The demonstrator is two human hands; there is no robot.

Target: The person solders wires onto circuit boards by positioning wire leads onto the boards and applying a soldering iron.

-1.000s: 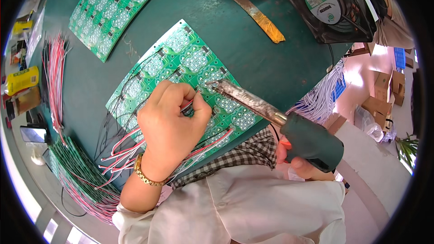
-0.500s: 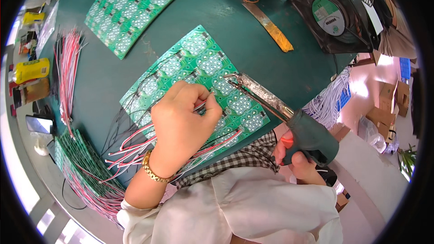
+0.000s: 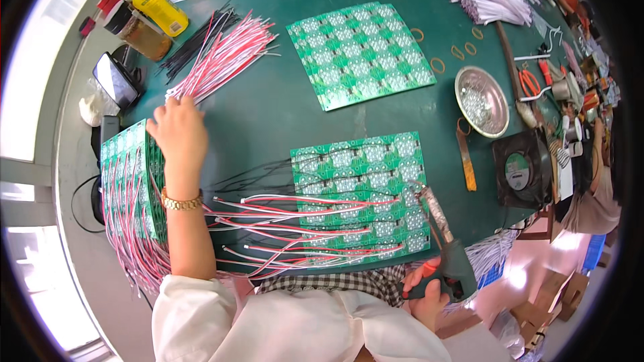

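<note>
My left hand (image 3: pixel 178 135), wearing a gold watch band, reaches over the near ends of a bundle of red and white wires (image 3: pixel 225 57). Its fingers are spread at the wire tips; no wire shows lifted. In my right hand (image 3: pixel 429 298) is a dark green soldering gun (image 3: pixel 457 269) with a red trigger. The gun's long tip lies over the right side of a green circuit board panel (image 3: pixel 362 184). Black wires (image 3: pixel 261 173) and red and white wire pairs (image 3: pixel 302 213) run leftward from this panel.
A stack of green panels (image 3: pixel 369 53) lies farther back. Wired boards (image 3: pixel 127 181) stand at left beside a phone (image 3: pixel 115 80), a yellow bottle (image 3: pixel 157 7) and a brown jar (image 3: pixel 141 32). At right are a metal bowl (image 3: pixel 493 117), an orange-handled blade (image 3: pixel 465 154) and a black fan (image 3: pixel 520 167).
My left hand has left the circuit board panel and moved left to the loose wire bundle. My right hand still grips the soldering gun. The view has shifted, showing more of the table.
</note>
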